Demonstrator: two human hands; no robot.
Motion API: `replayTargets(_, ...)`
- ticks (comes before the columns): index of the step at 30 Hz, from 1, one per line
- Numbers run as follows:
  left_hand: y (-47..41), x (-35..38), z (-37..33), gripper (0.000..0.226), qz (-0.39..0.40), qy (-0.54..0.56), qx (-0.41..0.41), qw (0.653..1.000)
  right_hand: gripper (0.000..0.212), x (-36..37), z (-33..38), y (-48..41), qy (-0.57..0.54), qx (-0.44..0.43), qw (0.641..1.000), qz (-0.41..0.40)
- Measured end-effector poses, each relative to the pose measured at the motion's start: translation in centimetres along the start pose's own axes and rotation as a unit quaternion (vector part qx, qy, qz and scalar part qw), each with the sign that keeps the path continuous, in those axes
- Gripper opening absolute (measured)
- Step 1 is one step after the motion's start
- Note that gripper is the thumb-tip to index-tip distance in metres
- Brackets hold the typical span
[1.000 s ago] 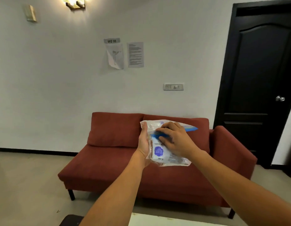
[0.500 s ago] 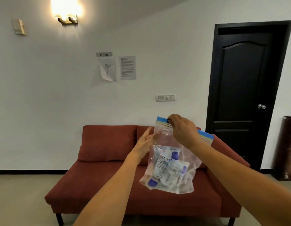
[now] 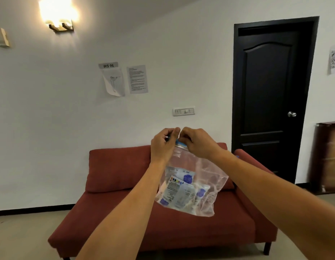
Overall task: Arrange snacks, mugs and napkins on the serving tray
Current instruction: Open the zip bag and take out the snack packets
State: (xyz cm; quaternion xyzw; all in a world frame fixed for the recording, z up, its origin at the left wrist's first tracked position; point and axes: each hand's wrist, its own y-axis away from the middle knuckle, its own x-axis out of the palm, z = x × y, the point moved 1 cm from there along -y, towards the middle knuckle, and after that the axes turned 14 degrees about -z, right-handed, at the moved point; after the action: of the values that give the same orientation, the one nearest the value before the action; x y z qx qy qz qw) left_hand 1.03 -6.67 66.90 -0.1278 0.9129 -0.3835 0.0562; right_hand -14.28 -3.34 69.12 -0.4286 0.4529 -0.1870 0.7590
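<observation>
A clear zip bag (image 3: 206, 177) with a blue seal strip hangs in the air in front of me, holding several white snack packets (image 3: 181, 192) with blue print. My left hand (image 3: 163, 145) and my right hand (image 3: 197, 142) both pinch the bag's top edge, fingertips almost touching at the seal. The bag sags below the hands with the packets heaped at its bottom. No tray, mugs or napkins are in view.
A red sofa (image 3: 116, 171) stands against the white wall behind the bag. A black door (image 3: 269, 94) is at the right, with a dark wooden cabinet (image 3: 327, 158) beside it. Papers (image 3: 123, 79) hang on the wall.
The bag has been lifted and now hangs upright. My left hand moved from the bag's side up to the seal, joining my right hand there. The view has tilted upward.
</observation>
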Motion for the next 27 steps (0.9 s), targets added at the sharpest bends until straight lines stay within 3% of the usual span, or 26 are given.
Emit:
replayTargets(4, -0.1, 0.3, 0.6, 0.033, 0.054, 0.022, -0.078, 0.995, 0.011, -1.0, -1.0, -1.0, 0.002, -0.01, 1.0, -0.002)
replayTargets(8, -0.5, 0.8, 0.1, 0.029, 0.043, 0.057, -0.118, 0.99, 0.012, -1.7, -1.5, -1.6, -0.015, 0.003, 1.0, -0.01)
replayTargets(11, -1.1, 1.3, -0.3, 0.02, 0.024, 0.043, -0.112, 0.992, 0.016, -2.1, -1.8, -1.9, -0.063, 0.042, 0.997, 0.02)
replayTargets(14, -1.4, 1.8, -0.6, 0.017, 0.006, 0.014, -0.081, 0.997, 0.018, -2.8, -2.6, -2.1, -0.126, 0.077, 0.984, 0.101)
replayTargets(19, -1.6, 2.2, -0.7, 0.016, -0.028, 0.019, -0.077, 0.996, 0.011, -3.5, -4.1, -1.9, -0.18, 0.114, 0.968, 0.134)
replayTargets(27, -2.3, 1.1, -0.6, 0.016, -0.07, 0.015, -0.073, 0.995, 0.011, -6.5, -10.8, 0.2, -0.028, 0.114, 0.977, 0.176)
